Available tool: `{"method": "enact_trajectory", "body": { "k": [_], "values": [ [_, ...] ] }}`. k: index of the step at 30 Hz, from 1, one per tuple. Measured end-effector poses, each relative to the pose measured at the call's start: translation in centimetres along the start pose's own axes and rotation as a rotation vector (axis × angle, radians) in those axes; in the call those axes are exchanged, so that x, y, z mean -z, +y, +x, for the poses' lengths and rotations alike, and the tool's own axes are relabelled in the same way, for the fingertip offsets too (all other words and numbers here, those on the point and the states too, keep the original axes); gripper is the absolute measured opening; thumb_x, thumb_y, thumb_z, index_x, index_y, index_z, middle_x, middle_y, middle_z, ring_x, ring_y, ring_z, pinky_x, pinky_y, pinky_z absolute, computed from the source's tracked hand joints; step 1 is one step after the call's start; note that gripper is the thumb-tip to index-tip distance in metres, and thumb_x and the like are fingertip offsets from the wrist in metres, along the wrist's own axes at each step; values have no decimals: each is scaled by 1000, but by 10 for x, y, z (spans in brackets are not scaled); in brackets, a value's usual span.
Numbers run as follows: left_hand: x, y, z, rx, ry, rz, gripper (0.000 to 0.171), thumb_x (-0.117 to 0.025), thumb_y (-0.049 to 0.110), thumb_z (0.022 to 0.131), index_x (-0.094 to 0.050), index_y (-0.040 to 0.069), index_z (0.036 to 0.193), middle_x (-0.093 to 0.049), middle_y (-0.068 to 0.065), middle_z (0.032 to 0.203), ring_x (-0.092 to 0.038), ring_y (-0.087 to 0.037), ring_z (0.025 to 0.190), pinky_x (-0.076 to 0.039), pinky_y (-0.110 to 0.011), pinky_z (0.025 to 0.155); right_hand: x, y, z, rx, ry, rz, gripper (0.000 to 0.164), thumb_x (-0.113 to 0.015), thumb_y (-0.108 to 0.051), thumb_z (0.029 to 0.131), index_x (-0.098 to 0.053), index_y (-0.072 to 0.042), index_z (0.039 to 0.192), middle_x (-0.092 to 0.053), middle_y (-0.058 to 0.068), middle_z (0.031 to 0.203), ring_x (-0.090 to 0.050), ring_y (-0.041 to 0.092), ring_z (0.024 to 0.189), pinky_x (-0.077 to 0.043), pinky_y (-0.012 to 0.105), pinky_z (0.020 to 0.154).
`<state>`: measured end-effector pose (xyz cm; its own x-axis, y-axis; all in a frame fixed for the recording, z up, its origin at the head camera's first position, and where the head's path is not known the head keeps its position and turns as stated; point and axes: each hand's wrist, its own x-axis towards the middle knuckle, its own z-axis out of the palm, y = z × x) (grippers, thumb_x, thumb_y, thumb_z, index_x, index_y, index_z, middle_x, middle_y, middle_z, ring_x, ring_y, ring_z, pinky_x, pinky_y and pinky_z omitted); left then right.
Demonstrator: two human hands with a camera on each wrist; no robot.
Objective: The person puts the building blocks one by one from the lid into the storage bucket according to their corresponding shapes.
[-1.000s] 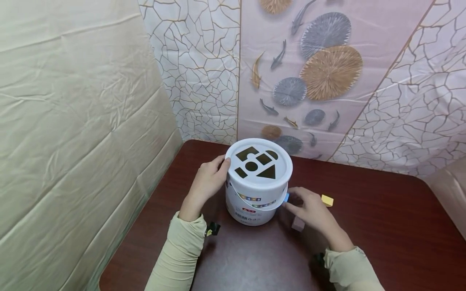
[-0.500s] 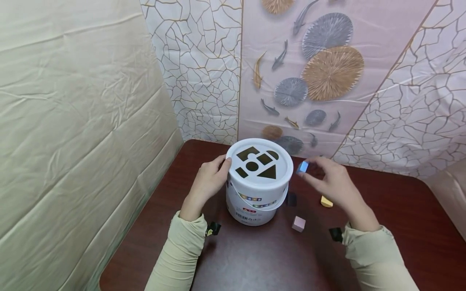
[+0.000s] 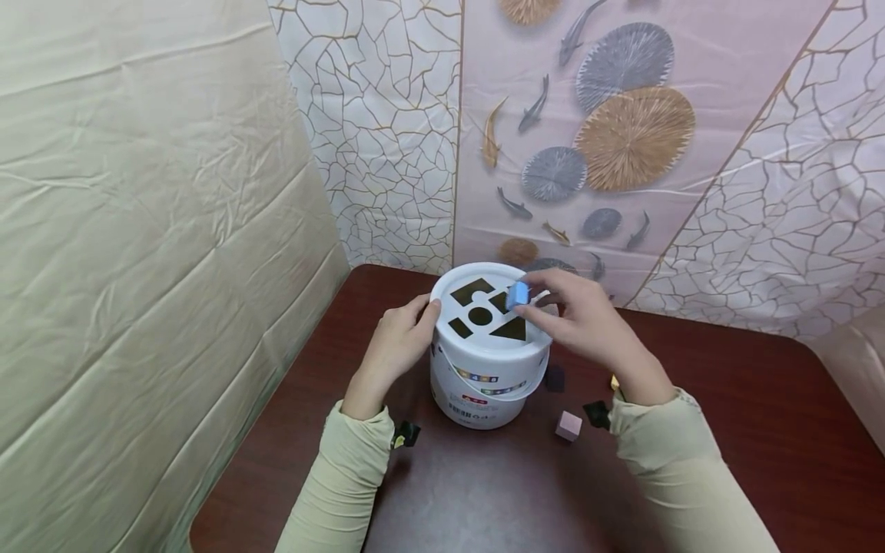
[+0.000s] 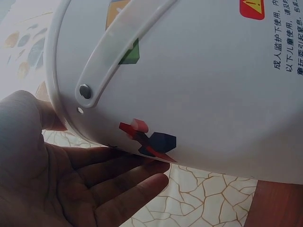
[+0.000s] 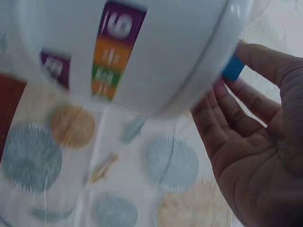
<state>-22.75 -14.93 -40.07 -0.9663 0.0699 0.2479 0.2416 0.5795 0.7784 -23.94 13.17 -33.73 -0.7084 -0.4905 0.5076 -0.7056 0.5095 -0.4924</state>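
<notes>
In the head view a white bucket (image 3: pixel 484 407) stands upright, its lid (image 3: pixel 456 307) cut with dark shaped holes. My left hand (image 3: pixel 394 346) rests on the bucket's left side, thumb at the lid's rim; the left wrist view shows its fingers (image 4: pixel 128 189) fairly straight along the wall. Between thumb and fingers of my right hand (image 3: pixel 588 315) a small blue block (image 3: pixel 517 296) is pinched, over the right part of the lid. It overlaps the square hole and covers the rounded one behind it. The right wrist view shows the blue block (image 5: pixel 233 67) partly behind the bucket's rim.
A pink cube (image 3: pixel 568 426) lies on the dark red table (image 3: pixel 484 491), right of the bucket. A yellow block (image 3: pixel 614 382) is mostly hidden behind the right wrist. The bucket's handle (image 3: pixel 512 395) hangs at its front. Patterned cloth (image 3: pixel 387 153) closes off the back.
My right hand has lifted the blue block from beside the bucket's right side, up and then left over the lid. The left hand and bucket have stayed in place.
</notes>
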Motion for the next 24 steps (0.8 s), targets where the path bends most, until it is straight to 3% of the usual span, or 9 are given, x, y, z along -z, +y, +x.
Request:
{"method": "enact_trajectory", "body": {
  "k": [5,12,16,24],
  "values": [
    [-1,0,0,-6,0,13,54,-41,50,104,-61,15,139,-69,-5,122,-63,-19,102,-54,-44,86,-19,-9,19,64,-97,64,32,-78,-15,90,-68,-8,120,-69,2,108,-70,18,91,-57,35,80],
    [-1,0,-1,-9,-3,15,54,-39,50,104,-60,14,139,-70,-3,108,-62,-19,89,-54,-41,76,-45,-11,34,63,-207,222,33,-78,-19,90,-69,-12,122,-69,-1,112,-69,17,96,-57,36,81],
    [1,1,-1,-20,-10,16,54,-39,50,104,-60,14,139,-69,-3,105,-61,-19,87,-53,-39,74,-48,-15,32,63,-199,240,35,-80,-19,88,-70,-14,121,-71,-3,109,-69,17,91,-56,39,78],
    [1,0,-1,-13,-7,27,54,-40,52,104,-60,16,139,-69,-4,116,-63,-19,95,-54,-44,80,-49,-9,30,91,-193,194,34,-80,-22,88,-70,-18,120,-70,-8,107,-67,13,88,-55,37,77]
  ]
}}
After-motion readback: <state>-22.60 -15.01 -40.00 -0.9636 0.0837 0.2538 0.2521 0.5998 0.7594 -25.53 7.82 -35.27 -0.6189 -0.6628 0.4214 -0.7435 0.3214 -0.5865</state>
